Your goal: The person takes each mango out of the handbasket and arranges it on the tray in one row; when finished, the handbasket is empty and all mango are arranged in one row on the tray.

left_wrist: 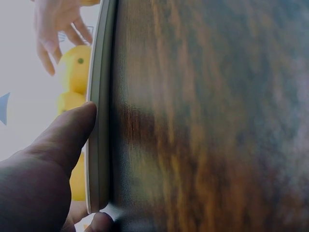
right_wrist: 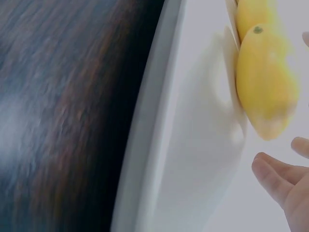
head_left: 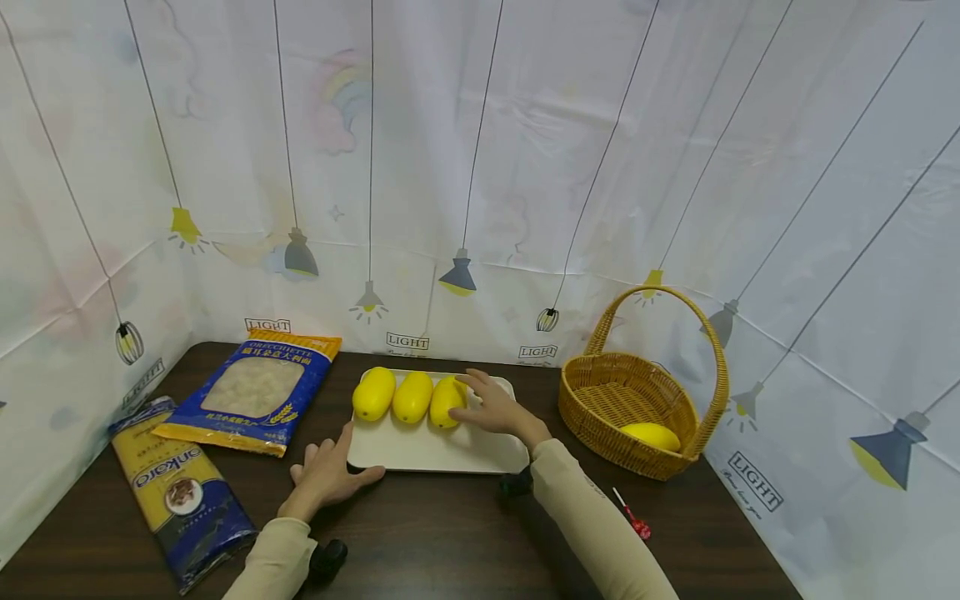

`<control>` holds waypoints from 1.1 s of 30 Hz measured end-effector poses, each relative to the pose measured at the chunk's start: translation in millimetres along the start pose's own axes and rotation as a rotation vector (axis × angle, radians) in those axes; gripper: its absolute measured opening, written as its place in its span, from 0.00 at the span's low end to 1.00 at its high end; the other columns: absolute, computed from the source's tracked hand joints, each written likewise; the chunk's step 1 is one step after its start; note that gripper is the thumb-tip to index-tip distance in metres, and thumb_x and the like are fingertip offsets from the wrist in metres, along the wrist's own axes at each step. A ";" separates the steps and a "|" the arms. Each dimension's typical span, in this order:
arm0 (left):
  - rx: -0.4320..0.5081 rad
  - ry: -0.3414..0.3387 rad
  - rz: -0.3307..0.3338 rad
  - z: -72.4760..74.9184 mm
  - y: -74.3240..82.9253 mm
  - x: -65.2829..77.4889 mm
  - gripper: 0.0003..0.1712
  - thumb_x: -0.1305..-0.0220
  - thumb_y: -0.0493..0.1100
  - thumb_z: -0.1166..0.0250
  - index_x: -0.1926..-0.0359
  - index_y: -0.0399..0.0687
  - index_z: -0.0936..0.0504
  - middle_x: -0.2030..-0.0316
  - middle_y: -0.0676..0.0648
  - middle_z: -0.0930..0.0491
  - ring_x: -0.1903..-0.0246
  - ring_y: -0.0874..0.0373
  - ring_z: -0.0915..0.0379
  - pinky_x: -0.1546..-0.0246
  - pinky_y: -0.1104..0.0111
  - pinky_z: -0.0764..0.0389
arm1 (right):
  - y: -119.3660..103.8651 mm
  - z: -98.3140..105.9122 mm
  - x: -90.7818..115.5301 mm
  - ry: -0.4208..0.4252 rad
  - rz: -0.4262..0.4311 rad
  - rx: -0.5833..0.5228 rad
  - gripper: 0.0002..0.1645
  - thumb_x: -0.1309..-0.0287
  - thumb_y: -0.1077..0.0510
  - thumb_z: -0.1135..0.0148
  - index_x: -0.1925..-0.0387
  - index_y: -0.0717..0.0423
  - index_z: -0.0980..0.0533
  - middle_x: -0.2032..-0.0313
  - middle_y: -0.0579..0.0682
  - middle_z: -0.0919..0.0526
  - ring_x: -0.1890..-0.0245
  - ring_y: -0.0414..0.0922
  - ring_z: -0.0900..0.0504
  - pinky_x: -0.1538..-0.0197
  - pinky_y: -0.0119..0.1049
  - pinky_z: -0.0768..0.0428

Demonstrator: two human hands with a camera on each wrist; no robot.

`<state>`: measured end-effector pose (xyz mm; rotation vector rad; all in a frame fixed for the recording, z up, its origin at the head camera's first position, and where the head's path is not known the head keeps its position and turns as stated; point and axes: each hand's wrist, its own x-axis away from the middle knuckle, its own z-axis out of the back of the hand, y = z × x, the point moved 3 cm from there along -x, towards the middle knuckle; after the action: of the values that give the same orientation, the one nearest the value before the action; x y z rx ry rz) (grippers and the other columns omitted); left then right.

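Three yellow mangoes stand side by side toward the left of a white tray [head_left: 435, 454]: the left mango [head_left: 374, 394], the middle mango [head_left: 412, 397] and the right mango [head_left: 447, 402]. My left hand [head_left: 330, 471] rests at the tray's near left corner, its straight thumb against the near rim, as the left wrist view shows. Over the tray, my right hand [head_left: 495, 406] reaches round the right mango with spread fingers. In the right wrist view a gap shows between that mango [right_wrist: 266, 82] and the right fingers [right_wrist: 273, 179].
A wicker basket [head_left: 577, 417] with a tall handle stands at the right, one yellow mango [head_left: 651, 436] inside. Near it lies a red-wrapped lollipop [head_left: 640, 527]. Two pasta packs, a blue-and-yellow bag [head_left: 255, 387] and a narrower pack [head_left: 183, 496], lie at the left. A printed curtain hangs behind.
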<state>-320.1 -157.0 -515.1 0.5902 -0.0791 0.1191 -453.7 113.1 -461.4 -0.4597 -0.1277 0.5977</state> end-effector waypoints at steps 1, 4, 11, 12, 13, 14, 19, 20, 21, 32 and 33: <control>-0.001 0.000 -0.002 -0.2 0.2 -0.1 0.63 0.55 0.77 0.37 0.25 0.57 0.54 0.45 0.36 0.30 0.53 0.43 0.41 0.61 0.51 0.40 | 1.5 1.0 1.8 0.001 -0.009 -0.006 0.46 0.44 0.33 0.42 0.29 0.45 0.42 0.26 0.56 0.50 0.30 0.56 0.40 0.38 0.53 0.29; -0.004 -0.001 -0.005 -0.5 0.7 -0.1 0.63 0.55 0.76 0.37 0.25 0.57 0.54 0.45 0.36 0.30 0.53 0.43 0.40 0.61 0.51 0.40 | 6.6 4.5 7.0 0.008 -0.047 -0.035 0.45 0.44 0.33 0.42 0.29 0.43 0.43 0.26 0.54 0.50 0.32 0.56 0.35 0.38 0.52 0.28; -0.002 -0.018 0.005 0.0 1.8 0.4 0.63 0.54 0.76 0.37 0.25 0.55 0.54 0.43 0.35 0.31 0.52 0.42 0.41 0.60 0.50 0.41 | 21.5 16.1 19.5 0.062 -0.101 -0.032 0.43 0.42 0.34 0.43 0.29 0.44 0.42 0.28 0.53 0.45 0.38 0.56 0.28 0.41 0.50 0.25; -0.002 -0.021 0.006 0.1 1.9 0.4 0.63 0.53 0.75 0.37 0.25 0.55 0.54 0.43 0.35 0.31 0.52 0.42 0.41 0.60 0.50 0.41 | 23.3 17.9 21.6 0.066 -0.106 -0.029 0.43 0.42 0.34 0.43 0.29 0.44 0.42 0.28 0.52 0.45 0.38 0.55 0.28 0.42 0.49 0.25; -0.003 -0.022 0.007 0.0 1.7 0.4 0.63 0.53 0.75 0.37 0.25 0.55 0.54 0.44 0.35 0.31 0.52 0.42 0.41 0.60 0.50 0.41 | 24.6 20.0 23.8 0.069 -0.111 -0.023 0.44 0.42 0.34 0.43 0.29 0.43 0.42 0.28 0.51 0.44 0.39 0.55 0.28 0.42 0.49 0.25; -0.005 -0.024 0.008 -0.2 1.4 0.5 0.63 0.53 0.75 0.37 0.25 0.54 0.54 0.43 0.35 0.31 0.52 0.42 0.41 0.60 0.50 0.40 | 26.3 21.7 25.8 0.074 -0.112 -0.024 0.43 0.42 0.34 0.43 0.29 0.44 0.42 0.29 0.52 0.44 0.39 0.54 0.27 0.42 0.48 0.25; -0.016 -0.022 0.009 1.0 0.7 1.4 0.63 0.53 0.75 0.37 0.25 0.52 0.54 0.43 0.34 0.31 0.51 0.41 0.41 0.58 0.47 0.40 | 28.9 30.1 35.0 0.089 -0.115 -0.042 0.43 0.41 0.35 0.43 0.29 0.44 0.43 0.29 0.53 0.42 0.40 0.55 0.26 0.44 0.48 0.24; -0.018 -0.020 0.007 1.2 0.7 1.6 0.63 0.53 0.75 0.37 0.25 0.52 0.54 0.43 0.34 0.32 0.51 0.41 0.41 0.58 0.47 0.40 | 28.6 31.9 36.8 0.090 -0.114 -0.047 0.43 0.41 0.35 0.43 0.29 0.45 0.43 0.30 0.53 0.42 0.41 0.55 0.26 0.44 0.49 0.24; -0.017 -0.019 0.006 1.4 0.8 1.6 0.63 0.53 0.75 0.37 0.25 0.52 0.54 0.42 0.34 0.32 0.51 0.41 0.41 0.58 0.46 0.40 | 28.1 33.7 38.4 0.091 -0.114 -0.047 0.43 0.41 0.35 0.43 0.29 0.44 0.43 0.30 0.53 0.42 0.41 0.55 0.26 0.44 0.49 0.24; -0.004 -0.032 0.006 1.8 2.0 2.7 0.63 0.54 0.75 0.37 0.25 0.52 0.54 0.42 0.34 0.32 0.50 0.40 0.41 0.57 0.46 0.40 | 35.1 54.0 51.2 0.110 -0.129 -0.037 0.44 0.42 0.32 0.45 0.29 0.40 0.45 0.28 0.50 0.45 0.39 0.56 0.26 0.44 0.49 0.23; -0.003 -0.032 0.006 1.8 2.1 2.7 0.63 0.53 0.75 0.37 0.25 0.52 0.54 0.42 0.34 0.32 0.50 0.40 0.41 0.57 0.46 0.40 | 35.5 56.2 52.8 0.116 -0.123 -0.039 0.44 0.42 0.32 0.45 0.29 0.41 0.45 0.28 0.51 0.46 0.39 0.56 0.26 0.44 0.49 0.23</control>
<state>-317.8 -156.0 -512.1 0.5888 -0.1125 0.1152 -442.4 190.4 -428.1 -0.5196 -0.0571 0.4470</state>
